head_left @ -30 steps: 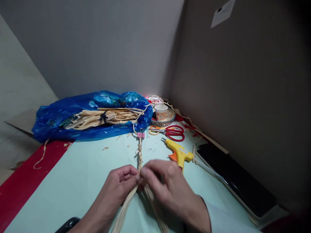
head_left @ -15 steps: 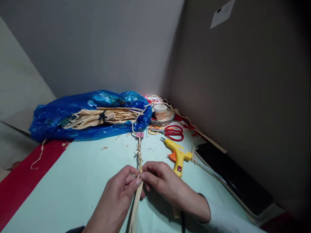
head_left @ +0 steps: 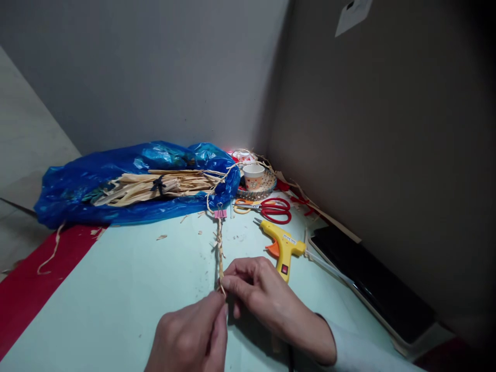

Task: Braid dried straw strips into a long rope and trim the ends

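A pale braided straw cord (head_left: 219,243) runs towards me from a pink binder clip (head_left: 220,213) at the far part of the table. My right hand (head_left: 258,292) pinches the near end of the braid between thumb and fingertips. Closer to me, my left hand (head_left: 189,333) is closed, back of the hand up, around the loose straw strands just below the right fingertips. Most of those strands are hidden under the left hand. A few short ends stick out along the braid.
A blue plastic bag (head_left: 93,170) with a tied straw bundle (head_left: 174,185) lies at the back left. Right of the braid are red-handled scissors (head_left: 276,211), a yellow glue gun (head_left: 287,245) and a black flat device (head_left: 372,284). A paper cup (head_left: 253,178) stands behind.
My left hand has moved down along the strands and turned over, its fingers now closed and facing away. My right hand keeps its pinch on the braid. The view has shifted slightly.
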Demonstrator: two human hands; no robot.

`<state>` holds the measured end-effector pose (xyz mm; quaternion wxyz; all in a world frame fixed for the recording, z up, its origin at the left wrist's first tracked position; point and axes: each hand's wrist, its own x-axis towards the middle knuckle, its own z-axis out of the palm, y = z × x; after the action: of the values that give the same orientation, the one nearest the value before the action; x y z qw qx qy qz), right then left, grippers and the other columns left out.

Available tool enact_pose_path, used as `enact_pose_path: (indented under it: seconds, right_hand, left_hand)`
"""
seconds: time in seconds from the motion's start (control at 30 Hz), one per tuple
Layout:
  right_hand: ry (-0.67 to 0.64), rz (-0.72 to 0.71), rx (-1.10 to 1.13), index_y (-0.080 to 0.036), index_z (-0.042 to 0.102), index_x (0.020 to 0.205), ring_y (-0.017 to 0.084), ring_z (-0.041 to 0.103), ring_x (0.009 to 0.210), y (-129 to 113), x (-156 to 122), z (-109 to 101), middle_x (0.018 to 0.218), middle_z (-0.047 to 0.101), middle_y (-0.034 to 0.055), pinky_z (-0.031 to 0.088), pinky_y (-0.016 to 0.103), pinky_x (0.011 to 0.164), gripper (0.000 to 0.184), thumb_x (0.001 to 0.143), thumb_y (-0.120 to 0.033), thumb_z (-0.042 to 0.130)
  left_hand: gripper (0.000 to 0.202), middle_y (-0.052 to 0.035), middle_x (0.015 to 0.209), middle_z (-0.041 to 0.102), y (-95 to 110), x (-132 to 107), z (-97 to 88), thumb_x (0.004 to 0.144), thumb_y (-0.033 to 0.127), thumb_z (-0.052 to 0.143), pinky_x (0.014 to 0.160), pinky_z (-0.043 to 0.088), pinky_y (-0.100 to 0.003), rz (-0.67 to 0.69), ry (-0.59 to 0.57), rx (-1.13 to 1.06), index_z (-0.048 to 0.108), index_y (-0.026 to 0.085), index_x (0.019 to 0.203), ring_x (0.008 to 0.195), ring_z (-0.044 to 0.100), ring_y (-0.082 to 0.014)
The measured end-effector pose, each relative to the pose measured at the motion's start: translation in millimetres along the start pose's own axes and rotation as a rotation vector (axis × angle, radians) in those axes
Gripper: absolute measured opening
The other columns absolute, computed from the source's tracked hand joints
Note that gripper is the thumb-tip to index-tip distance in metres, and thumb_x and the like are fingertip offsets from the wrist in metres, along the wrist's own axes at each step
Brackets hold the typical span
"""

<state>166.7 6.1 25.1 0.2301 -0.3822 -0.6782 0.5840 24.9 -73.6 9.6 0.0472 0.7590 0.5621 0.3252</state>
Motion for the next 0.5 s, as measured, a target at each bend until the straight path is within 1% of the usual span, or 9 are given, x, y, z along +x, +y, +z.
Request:
enact_pose_path:
  seconds: [0.07,0.13,0.17,0.2,0.27,0.33,0.4,0.47,0.5]
  right_hand:
    - [-0.015,0.017,0.016,-0.014,0.061,0.072,0.009,0.048,0.050,2.1,0.5,0.5,0.054,0.056,-0.0017,0.034,0.019,0.049,0.016,0.082,-0.021,0.052]
    - [-0.021,0.042,0.069,-0.014,0.061,0.073,0.009,0.046,0.051,3.0,1.2,1.1,0.059,0.057,-0.0010,0.031,0.019,0.048,0.011,0.079,-0.022,0.057]
    - [-0.028,0.057,0.119,-0.013,0.060,0.073,0.008,0.044,0.052,2.7,1.6,1.3,0.061,0.058,-0.0006,0.030,0.019,0.048,0.010,0.077,-0.022,0.058]
    - [-0.037,0.069,0.171,-0.013,0.059,0.073,0.008,0.042,0.051,2.0,1.8,1.2,0.061,0.057,-0.0008,0.029,0.019,0.048,0.010,0.076,-0.022,0.059]
    - [-0.049,0.078,0.245,-0.013,0.057,0.071,0.006,0.037,0.048,-0.4,1.7,0.3,0.057,0.054,-0.0027,0.026,0.018,0.045,0.010,0.075,-0.021,0.060]
    - [-0.055,0.072,0.259,-0.013,0.057,0.073,0.006,0.031,0.046,-3.0,1.0,-0.9,0.055,0.053,-0.0039,0.022,0.018,0.043,0.008,0.076,-0.020,0.059]
    - [-0.060,0.065,0.248,-0.013,0.057,0.076,0.006,0.029,0.045,-4.9,0.0,-1.5,0.058,0.057,-0.0026,0.020,0.019,0.043,0.007,0.078,-0.020,0.057]
    - [-0.068,0.045,0.244,-0.014,0.057,0.080,0.007,0.035,0.048,-5.7,-0.6,-1.4,0.063,0.061,-0.0003,0.025,0.018,0.045,0.007,0.081,-0.021,0.055]
    - [-0.069,0.027,0.233,-0.014,0.056,0.081,0.008,0.040,0.051,-5.7,-0.7,-1.1,0.063,0.061,0.0004,0.028,0.019,0.048,0.007,0.081,-0.020,0.055]
  left_hand:
    - [0.021,0.0013,0.056,0.057,-5.9,-3.0,3.9,0.088,0.009,0.043,0.046,0.040,-0.023,0.156,-0.016,0.080,0.057,0.020,0.077,0.046,0.056,-0.0127]
    - [0.023,0.0014,0.054,0.055,-8.9,-3.0,4.7,0.086,0.006,0.043,0.044,0.038,-0.023,0.257,-0.043,0.118,0.057,0.019,0.073,0.044,0.055,-0.0123]
    - [0.024,0.0013,0.054,0.055,-9.0,-1.8,3.8,0.086,0.006,0.044,0.044,0.038,-0.023,0.268,-0.058,0.110,0.056,0.020,0.070,0.044,0.055,-0.0120]
    - [0.025,0.0011,0.054,0.055,-8.4,0.2,2.0,0.086,0.007,0.044,0.045,0.038,-0.023,0.238,-0.070,0.089,0.055,0.020,0.067,0.045,0.055,-0.0118]
    - [0.030,0.0007,0.055,0.054,-6.1,6.4,-4.0,0.088,0.014,0.044,0.048,0.039,-0.024,0.058,-0.081,0.019,0.050,0.020,0.060,0.048,0.053,-0.0120]
    - [0.032,0.0007,0.057,0.053,-4.5,14.8,-11.5,0.090,0.023,0.043,0.051,0.040,-0.024,-0.197,-0.072,-0.086,0.047,0.021,0.059,0.052,0.053,-0.0130]
    - [0.022,0.0000,0.066,0.058,-5.1,23.3,-17.1,0.089,0.031,0.047,0.058,0.043,-0.025,-0.430,-0.065,-0.263,0.052,0.021,0.071,0.062,0.057,-0.0151]
    - [0.016,0.0009,0.072,0.061,-8.0,29.3,-17.6,0.088,0.036,0.051,0.066,0.045,-0.024,-0.562,-0.139,-0.544,0.055,0.021,0.086,0.070,0.059,-0.0154]
    - [0.017,0.0021,0.070,0.059,-10.1,31.0,-15.7,0.088,0.038,0.052,0.064,0.045,-0.023,-0.598,-0.199,-0.695,0.054,0.021,0.089,0.067,0.057,-0.0139]
